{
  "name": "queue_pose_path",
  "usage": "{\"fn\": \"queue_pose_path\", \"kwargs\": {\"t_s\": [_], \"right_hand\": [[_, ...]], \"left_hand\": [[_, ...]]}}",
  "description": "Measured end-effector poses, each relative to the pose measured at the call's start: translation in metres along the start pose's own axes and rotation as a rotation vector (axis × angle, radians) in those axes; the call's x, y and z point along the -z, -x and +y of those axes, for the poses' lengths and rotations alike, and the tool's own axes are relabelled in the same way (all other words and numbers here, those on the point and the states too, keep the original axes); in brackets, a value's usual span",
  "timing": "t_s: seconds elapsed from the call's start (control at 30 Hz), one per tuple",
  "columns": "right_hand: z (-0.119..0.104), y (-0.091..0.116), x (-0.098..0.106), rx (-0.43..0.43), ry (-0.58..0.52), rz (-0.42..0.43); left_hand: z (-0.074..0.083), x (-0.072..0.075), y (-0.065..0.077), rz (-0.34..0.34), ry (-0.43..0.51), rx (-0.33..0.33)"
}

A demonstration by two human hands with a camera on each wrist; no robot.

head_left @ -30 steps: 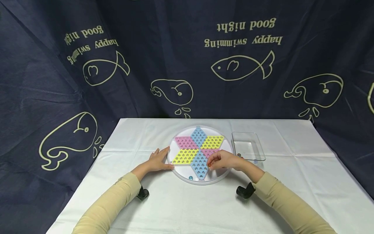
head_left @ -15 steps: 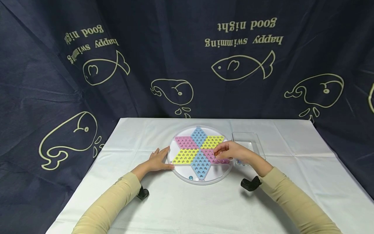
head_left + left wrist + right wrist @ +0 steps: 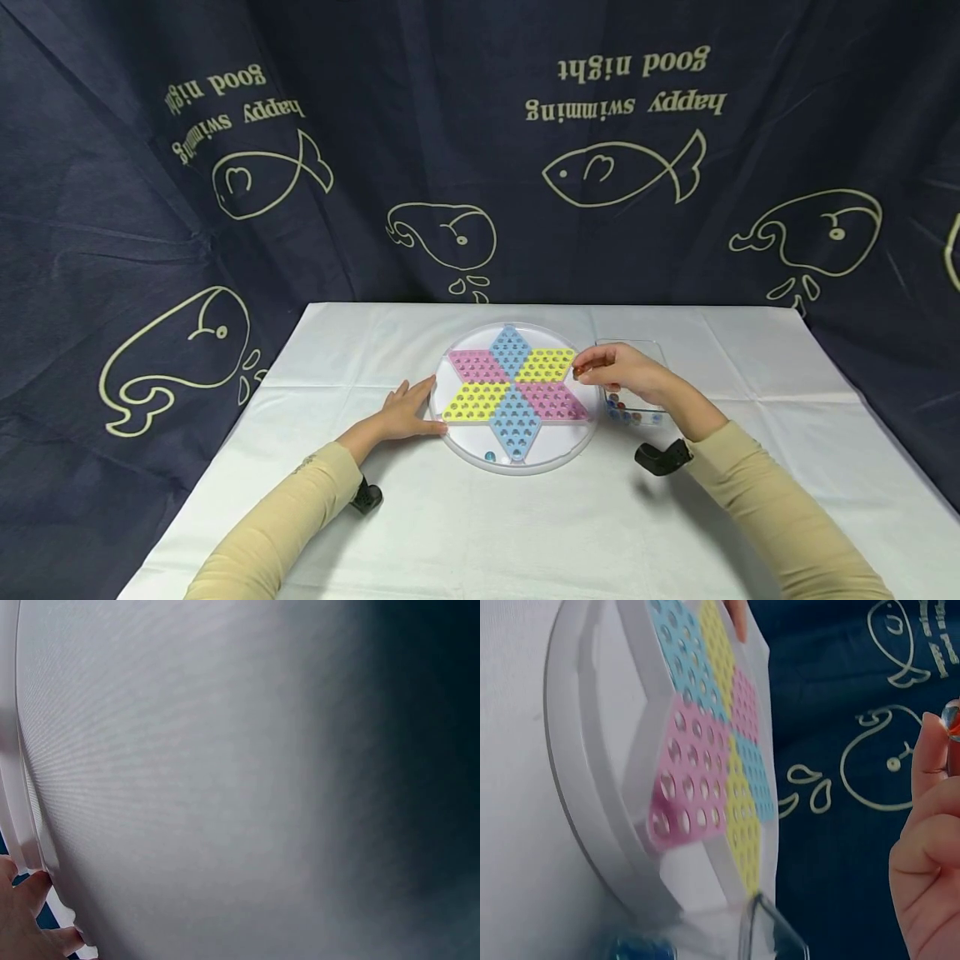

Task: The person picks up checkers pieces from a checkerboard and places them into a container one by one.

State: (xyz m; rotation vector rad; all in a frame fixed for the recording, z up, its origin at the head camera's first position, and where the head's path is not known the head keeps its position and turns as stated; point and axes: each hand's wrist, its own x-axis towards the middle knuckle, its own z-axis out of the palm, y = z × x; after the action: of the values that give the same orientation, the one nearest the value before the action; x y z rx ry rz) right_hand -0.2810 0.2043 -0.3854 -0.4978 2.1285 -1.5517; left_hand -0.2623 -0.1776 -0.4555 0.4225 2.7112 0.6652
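My right hand pinches a clear marble with red-orange inside, between thumb and fingertips. It hovers at the right rim of the round white Chinese checkers board, partly over the clear plastic box. A star of pink, yellow and blue holed sections lies on the board. My left hand, fingers spread, rests at the board's left rim; the left wrist view catches only its fingers at the rim. One blue marble lies in the board's front-left white area.
Several marbles lie at the near end of the clear box, right of the board. A white cloth covers the table. Behind it hangs a dark blue curtain with fish and whale drawings.
My right hand has moved from the front blue section rightward and back to the board's right rim, carrying the red-orange marble. The left hand has stayed still.
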Motion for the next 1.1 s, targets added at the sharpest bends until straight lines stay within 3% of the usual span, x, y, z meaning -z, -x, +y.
{"fn": "queue_pose_path", "kwargs": {"t_s": [0.43,1.1], "right_hand": [[0.010,0.014,0.033,-0.043,-0.077,0.146],[0.026,0.029,0.067,-0.018,-0.122,0.225]], "left_hand": [[0.000,-0.001,-0.002,0.012,0.001,-0.008],[-0.001,0.000,0.000,0.004,0.000,-0.008]]}}
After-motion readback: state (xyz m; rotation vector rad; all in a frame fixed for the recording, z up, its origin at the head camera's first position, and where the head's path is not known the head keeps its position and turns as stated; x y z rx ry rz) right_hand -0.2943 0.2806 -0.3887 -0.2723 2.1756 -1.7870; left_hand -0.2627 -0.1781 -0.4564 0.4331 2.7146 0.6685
